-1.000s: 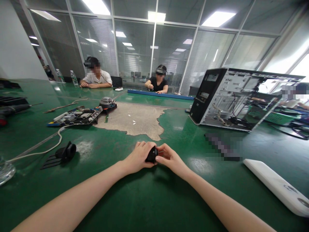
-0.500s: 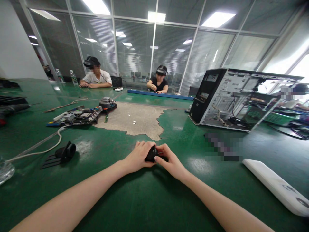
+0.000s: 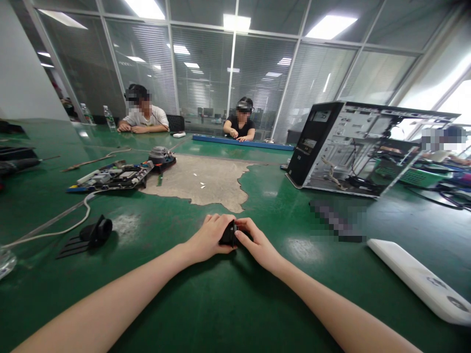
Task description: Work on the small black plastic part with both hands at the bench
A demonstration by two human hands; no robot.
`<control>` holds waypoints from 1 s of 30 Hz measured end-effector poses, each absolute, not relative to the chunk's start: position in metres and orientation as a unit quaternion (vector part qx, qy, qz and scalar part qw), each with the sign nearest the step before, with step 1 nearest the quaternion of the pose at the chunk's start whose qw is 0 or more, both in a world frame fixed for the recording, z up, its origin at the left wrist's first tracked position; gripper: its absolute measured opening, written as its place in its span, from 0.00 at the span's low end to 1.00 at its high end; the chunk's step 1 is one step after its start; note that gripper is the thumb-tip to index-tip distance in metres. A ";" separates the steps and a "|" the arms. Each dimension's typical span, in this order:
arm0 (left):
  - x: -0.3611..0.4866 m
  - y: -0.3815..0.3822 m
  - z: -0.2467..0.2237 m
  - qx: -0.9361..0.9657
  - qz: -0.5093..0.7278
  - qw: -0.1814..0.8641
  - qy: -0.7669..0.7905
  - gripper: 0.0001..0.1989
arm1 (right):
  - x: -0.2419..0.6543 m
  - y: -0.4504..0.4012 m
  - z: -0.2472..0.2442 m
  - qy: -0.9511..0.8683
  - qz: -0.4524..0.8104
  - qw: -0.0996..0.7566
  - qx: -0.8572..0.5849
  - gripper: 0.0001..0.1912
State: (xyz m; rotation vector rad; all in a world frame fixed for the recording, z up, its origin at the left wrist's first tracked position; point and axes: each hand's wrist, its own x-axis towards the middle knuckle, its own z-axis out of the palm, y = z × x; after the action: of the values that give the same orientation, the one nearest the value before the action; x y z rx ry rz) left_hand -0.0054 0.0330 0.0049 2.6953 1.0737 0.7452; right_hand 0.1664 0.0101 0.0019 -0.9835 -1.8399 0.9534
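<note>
In the head view, my left hand (image 3: 210, 237) is wrapped over a small black boxy part (image 3: 227, 235) low over the green table. Its exact kind cannot be made out, as my fingers cover much of it. From the other side, my right hand (image 3: 254, 240) pinches the part's right end, thumb in front and fingers behind. To the left lies another black plastic piece (image 3: 96, 232) with a round opening and flat prongs.
An open computer case (image 3: 333, 149) stands at the right, a white power bank-like slab (image 3: 415, 279) before it. At left lie a circuit board (image 3: 117, 175), a cooler fan (image 3: 161, 156) and a white cable (image 3: 86, 211). Two people sit across the table; another is far right.
My right fingers have closed in on the part's right end, narrowing the gap there. The left hand keeps its hold. The whole view has shifted slightly.
</note>
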 end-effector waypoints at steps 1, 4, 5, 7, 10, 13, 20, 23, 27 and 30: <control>-0.005 0.033 0.005 0.897 0.249 0.074 0.357 0.27 | 0.167 0.009 0.003 -0.737 0.372 0.409 -0.390 0.10; -0.005 0.032 0.006 0.897 0.249 0.078 0.356 0.26 | 0.168 0.006 0.005 -0.753 0.342 0.410 -0.385 0.10; -0.005 0.032 0.006 0.897 0.249 0.079 0.356 0.26 | 0.168 0.005 0.006 -0.756 0.334 0.413 -0.384 0.11; -0.006 0.032 0.005 0.897 0.251 0.079 0.356 0.27 | 0.168 0.005 0.004 -0.751 0.340 0.421 -0.379 0.12; -0.006 0.032 0.006 0.897 0.254 0.074 0.354 0.27 | 0.167 0.008 0.001 -0.721 0.396 0.433 -0.369 0.07; -0.006 0.032 0.006 0.899 0.253 0.074 0.349 0.28 | 0.164 0.012 -0.001 -0.691 0.423 0.452 -0.374 0.06; -0.007 0.031 0.006 0.899 0.254 0.077 0.348 0.28 | 0.161 0.011 0.000 -0.680 0.446 0.435 -0.387 0.09; -0.007 0.030 0.007 0.899 0.252 0.075 0.350 0.28 | 0.162 0.008 0.000 -0.691 0.437 0.434 -0.378 0.07; -0.007 0.030 0.007 0.897 0.250 0.077 0.357 0.27 | 0.163 0.006 0.001 -0.701 0.427 0.439 -0.365 0.10; -0.006 0.031 0.007 0.897 0.251 0.076 0.356 0.27 | 0.163 0.007 0.000 -0.696 0.428 0.443 -0.369 0.08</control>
State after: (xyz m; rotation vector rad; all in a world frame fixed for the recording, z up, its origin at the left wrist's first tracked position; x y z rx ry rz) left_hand -0.0063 0.0305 0.0073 2.6893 1.0682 0.7527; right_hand 0.1635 0.0066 0.0000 -0.9165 -1.7267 1.0617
